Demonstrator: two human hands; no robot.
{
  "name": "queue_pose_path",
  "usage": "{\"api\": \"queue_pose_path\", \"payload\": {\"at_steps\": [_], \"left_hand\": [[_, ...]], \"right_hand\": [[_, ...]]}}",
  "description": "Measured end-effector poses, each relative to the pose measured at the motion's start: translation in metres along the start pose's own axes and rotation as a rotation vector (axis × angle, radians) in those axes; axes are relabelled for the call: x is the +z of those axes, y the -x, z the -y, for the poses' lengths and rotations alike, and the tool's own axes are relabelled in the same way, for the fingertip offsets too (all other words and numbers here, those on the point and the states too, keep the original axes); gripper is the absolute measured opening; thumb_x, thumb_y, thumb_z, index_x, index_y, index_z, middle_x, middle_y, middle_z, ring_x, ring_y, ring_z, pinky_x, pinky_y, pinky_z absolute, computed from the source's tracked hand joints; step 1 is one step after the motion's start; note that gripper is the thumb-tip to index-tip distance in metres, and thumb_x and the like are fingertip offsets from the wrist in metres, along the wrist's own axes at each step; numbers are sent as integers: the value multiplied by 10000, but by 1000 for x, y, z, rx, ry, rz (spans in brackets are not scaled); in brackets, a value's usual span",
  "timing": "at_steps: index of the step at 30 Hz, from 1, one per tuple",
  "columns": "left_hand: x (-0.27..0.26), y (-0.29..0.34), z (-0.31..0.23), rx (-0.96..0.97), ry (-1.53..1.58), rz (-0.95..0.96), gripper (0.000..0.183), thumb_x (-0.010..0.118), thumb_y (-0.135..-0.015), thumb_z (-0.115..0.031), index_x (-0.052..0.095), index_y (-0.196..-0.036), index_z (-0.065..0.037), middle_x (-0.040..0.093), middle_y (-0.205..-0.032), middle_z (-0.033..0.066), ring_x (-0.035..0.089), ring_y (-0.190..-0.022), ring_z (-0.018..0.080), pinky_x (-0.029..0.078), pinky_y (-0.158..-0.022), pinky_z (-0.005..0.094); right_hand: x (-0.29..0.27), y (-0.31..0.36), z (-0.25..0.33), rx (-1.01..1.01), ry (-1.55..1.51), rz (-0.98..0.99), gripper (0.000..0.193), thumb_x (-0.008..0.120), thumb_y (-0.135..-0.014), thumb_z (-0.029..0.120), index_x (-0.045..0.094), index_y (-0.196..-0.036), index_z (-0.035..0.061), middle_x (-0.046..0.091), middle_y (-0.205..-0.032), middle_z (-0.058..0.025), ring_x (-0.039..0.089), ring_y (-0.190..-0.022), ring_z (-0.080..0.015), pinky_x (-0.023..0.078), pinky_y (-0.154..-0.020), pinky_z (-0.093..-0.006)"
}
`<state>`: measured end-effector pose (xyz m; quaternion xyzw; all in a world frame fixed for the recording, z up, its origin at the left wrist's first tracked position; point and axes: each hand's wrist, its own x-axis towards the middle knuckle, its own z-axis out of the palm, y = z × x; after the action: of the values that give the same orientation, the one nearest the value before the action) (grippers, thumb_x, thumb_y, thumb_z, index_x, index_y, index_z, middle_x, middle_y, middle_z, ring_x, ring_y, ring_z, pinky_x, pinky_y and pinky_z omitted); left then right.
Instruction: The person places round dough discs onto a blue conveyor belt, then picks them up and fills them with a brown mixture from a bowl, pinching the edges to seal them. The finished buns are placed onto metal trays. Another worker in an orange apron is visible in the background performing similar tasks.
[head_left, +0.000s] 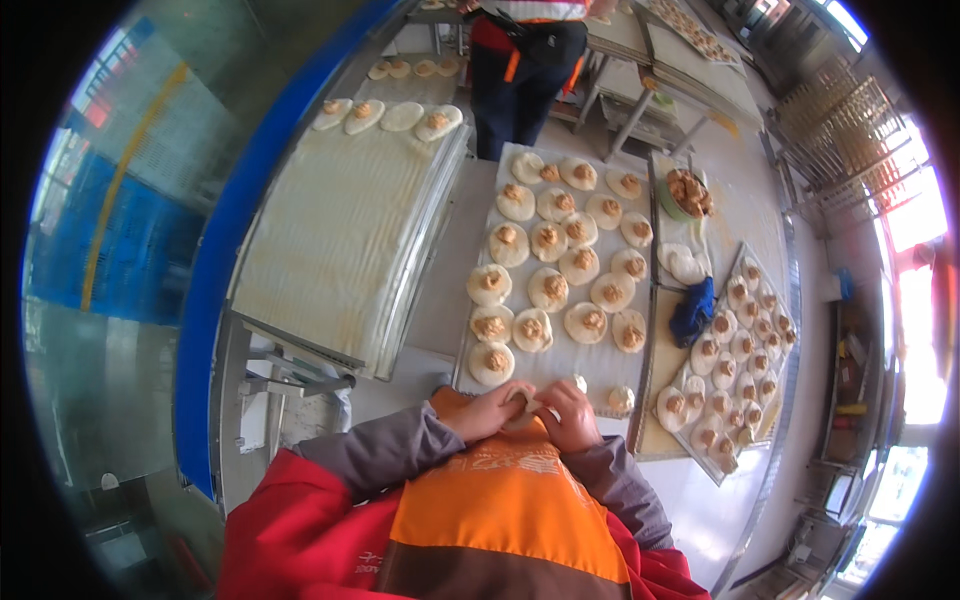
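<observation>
L hand (492, 411) & R hand (571, 416) hold dough round (519, 418) between fingers by tray (556, 363)'s near edge, prob. pleating; next move calls for pinching rim shut.

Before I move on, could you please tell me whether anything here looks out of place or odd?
One dough round on the left-hand tray looks bare, which seems odd because the others in its row carry filling.

Both hands (572, 416) hold a dough piece (522, 412) by the big tray (560, 366)'s near end. Dough rounds (507, 255) with brown filling (553, 287) sit on the tray. A green bowl (671, 207) is to its right. Past the tray's far end stands a person (520, 85).
</observation>
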<state>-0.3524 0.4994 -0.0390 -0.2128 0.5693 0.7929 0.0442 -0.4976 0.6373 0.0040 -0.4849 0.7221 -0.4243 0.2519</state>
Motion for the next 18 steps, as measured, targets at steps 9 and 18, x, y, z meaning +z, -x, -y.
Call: {"api": "queue_pose_path", "payload": {"at_steps": [9,18], "left_hand": [[-7,-5,-7,144,-336,138,320,481,-1003,-26,530,-1320,-38,594,-1202,89,565,-1104,157,462,-953,296],[5,2,-5,-123,61,-17,373,483,-1024,-57,450,-1394,-27,564,-1287,109,525,-1202,173,417,-1042,315]], "right_hand": [[-3,0,11,-152,201,36,279,700,-765,5,648,-1039,20,595,-913,-104,607,-839,-289,510,-725,-361],[5,2,-1,-136,275,-63,251,718,-762,44,660,-1006,38,594,-893,-120,604,-855,-323,504,-733,-413]]}}
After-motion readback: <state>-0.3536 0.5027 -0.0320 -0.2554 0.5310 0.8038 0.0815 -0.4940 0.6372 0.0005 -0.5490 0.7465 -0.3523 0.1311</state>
